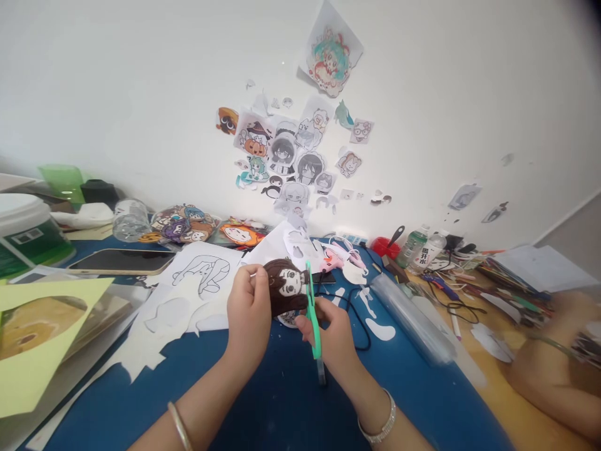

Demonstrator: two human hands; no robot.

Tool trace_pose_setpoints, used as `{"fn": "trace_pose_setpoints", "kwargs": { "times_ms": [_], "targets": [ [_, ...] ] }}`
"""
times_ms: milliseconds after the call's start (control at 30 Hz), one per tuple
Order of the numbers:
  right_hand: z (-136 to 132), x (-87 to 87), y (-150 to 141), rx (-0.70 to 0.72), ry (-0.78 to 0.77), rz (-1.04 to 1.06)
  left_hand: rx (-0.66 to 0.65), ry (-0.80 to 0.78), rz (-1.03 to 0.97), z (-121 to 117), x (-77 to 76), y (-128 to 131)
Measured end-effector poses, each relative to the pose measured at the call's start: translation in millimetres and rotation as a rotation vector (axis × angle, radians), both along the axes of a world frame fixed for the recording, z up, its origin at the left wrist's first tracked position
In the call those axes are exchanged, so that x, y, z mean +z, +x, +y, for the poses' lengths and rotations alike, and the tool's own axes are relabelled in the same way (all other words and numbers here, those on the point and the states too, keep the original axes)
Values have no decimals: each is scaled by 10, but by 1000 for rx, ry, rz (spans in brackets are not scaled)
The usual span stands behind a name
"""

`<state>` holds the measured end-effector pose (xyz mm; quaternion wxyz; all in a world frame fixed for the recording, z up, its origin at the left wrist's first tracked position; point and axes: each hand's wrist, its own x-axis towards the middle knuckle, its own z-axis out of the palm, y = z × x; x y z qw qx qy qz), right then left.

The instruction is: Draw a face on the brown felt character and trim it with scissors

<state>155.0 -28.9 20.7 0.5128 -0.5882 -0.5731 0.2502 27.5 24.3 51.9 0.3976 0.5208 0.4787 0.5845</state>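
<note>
Between my two hands is a paper cutout of a cartoon figure (290, 285) with long dark brown hair, turned on its side. My left hand (248, 307) pinches it by the top of the hair. My right hand (331, 329) grips green-handled scissors (313, 313), whose blades point away from me and lie at the cutout's neck end. Whether the blades are apart is hard to make out. Below my right hand, part of a dark pen-like object (321, 373) shows on the blue tabletop (225, 388).
A line drawing (204, 274) and paper scraps (145, 338) lie left, near a phone (123, 260) and a green-white bucket (28, 232). To the right are a clear plastic roll (413, 319), bottles (417, 244) and another person's arm (554, 369). Cutouts (293, 156) cover the wall.
</note>
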Motion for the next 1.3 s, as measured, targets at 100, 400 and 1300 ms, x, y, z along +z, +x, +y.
{"fn": "trace_pose_setpoints", "kwargs": {
  "times_ms": [100,400,1300],
  "targets": [
    [-7,2,9,5,6,-38,-3,-11,-13,3,2,-7],
    [-15,23,12,16,-6,-36,-51,-69,-97,36,-37,-5],
    [-49,88,-56,-55,24,48,-49,-58,-97,-1,-93,42]
  ]
}}
